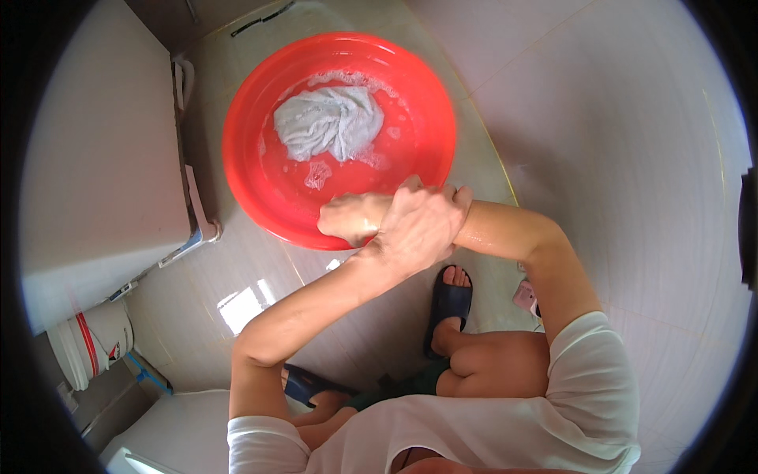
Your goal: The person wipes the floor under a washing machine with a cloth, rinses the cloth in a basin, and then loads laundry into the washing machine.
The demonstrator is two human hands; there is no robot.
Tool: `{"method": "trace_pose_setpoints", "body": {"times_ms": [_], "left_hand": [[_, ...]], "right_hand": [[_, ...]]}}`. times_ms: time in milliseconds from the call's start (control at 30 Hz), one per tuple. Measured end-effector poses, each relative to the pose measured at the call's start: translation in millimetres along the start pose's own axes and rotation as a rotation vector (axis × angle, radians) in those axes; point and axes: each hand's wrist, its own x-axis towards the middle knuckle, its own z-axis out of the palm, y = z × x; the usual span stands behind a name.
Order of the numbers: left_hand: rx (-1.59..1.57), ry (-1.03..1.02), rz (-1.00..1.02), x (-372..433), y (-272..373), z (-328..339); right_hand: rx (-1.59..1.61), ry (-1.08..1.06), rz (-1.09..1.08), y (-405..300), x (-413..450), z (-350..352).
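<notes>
My left hand [423, 222] is wrapped around my wet right forearm [497, 228], just behind the wrist. The right hand [355, 217] is curled into a loose fist over the near rim of a round red plastic basin [244, 183], and I see nothing held in it. Its fingertips are turned away from view. Inside the basin is shallow water with patches of soap suds [318, 175]. A crumpled pale wet cloth [328, 121] lies there towards the far left, apart from both hands.
A large white cabinet-like appliance [106, 148] stands close on the left, with a white bucket [98, 340] below it. A tiled wall [622, 178] rises on the right. Dark slippers [453, 296] are on my feet. A small pink object [524, 295] lies beside the wall.
</notes>
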Motion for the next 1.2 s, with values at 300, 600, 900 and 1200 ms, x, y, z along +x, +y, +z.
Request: {"method": "trace_pose_setpoints", "body": {"times_ms": [300, 600, 900, 1200], "left_hand": [[0.223, 0.643, 0.413, -21.9, -14.7, 54.4], [0.053, 0.506, 0.281, 21.0, 2.2, 13.1], [-1.082, -1.265, 0.358, 64.6, -37.2, -18.8], [-0.277, -0.082, 0.193, 40.5, 10.3, 0.7]], "right_hand": [[1.425, 0.520, 0.326, 27.9, 91.9, -77.7], [0.134, 0.783, -0.184, 59.5, 108.0, -53.5], [-1.012, 0.276, -0.240, 75.1, 86.6, 4.8], [-0.222, 0.571, 0.077, 97.3, 103.8, -34.4]]}}
